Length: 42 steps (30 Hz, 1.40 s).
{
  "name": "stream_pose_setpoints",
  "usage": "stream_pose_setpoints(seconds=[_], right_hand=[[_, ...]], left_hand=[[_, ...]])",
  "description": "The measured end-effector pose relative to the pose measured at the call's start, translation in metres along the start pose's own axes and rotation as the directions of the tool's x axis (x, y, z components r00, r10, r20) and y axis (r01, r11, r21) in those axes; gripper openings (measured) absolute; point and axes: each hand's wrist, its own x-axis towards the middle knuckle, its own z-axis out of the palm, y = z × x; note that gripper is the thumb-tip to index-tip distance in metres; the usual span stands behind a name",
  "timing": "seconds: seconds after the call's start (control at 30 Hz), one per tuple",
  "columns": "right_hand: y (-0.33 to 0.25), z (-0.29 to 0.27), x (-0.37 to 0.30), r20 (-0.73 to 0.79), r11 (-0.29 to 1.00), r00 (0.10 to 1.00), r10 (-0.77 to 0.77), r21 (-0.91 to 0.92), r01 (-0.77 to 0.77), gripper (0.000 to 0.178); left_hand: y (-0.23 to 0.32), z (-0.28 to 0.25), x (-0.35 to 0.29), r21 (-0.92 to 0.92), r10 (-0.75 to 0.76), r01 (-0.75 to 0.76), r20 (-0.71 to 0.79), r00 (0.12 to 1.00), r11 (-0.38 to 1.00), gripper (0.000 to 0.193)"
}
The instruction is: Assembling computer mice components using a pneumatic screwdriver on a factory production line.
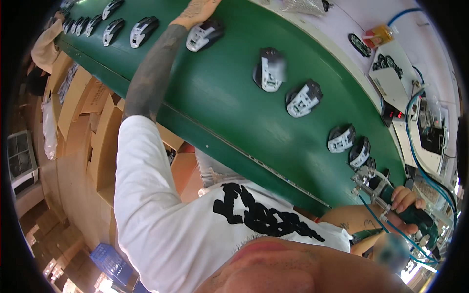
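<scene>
My left hand (196,13) reaches to the far edge of the view over the green work surface (215,93). Its fingers run out of the picture, so whether they hold anything is hidden. Just below the hand lies a black-and-white computer mouse body (201,36); I cannot tell whether they touch. At the lower right, the fingers of my right hand (404,199) wrap around a dark green power screwdriver (419,217) with a metal fixture at its front. The nearest mouse bodies to it are one white-faced piece (360,155) and another (341,139) beside it.
More mouse bodies (143,32) lie spaced along the green surface, two near its middle (304,100). A white ledge (351,34) on the far right holds an orange-labelled bottle (378,36) and machines with blue hoses. Cardboard boxes (105,141) stand left; another person's sleeve (46,46) shows beyond.
</scene>
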Motion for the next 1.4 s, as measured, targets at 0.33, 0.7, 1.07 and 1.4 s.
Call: stream_pose_setpoints(seconds=[0.33,0.7,1.07,1.4], right_hand=[[-0.005,0.002,-0.001,0.054,1.0,0.998,0.017,-0.017,-0.016,0.061],[0.007,-0.001,0.014,0.223,0.993,0.974,0.04,0.101,-0.064,0.069],[-0.009,-0.021,0.0,0.246,0.973,0.969,-0.035,0.231,-0.024,0.063],[0.003,-0.029,-0.012,0.118,0.954,0.971,-0.206,0.245,0.172,0.067]], left_hand=[[-0.122,-0.087,-0.02,0.181,-0.262,0.276,-0.099,0.96,0.944,0.052],[0.367,-0.001,-0.041,-0.21,0.2,-0.177,0.091,0.976,0.962,0.057],[0.383,0.046,-0.063,-0.161,-0.072,0.122,0.291,0.954,0.979,0.064],[0.416,0.043,-0.076,-0.412,0.081,0.451,0.662,0.746,-0.792,0.038]])
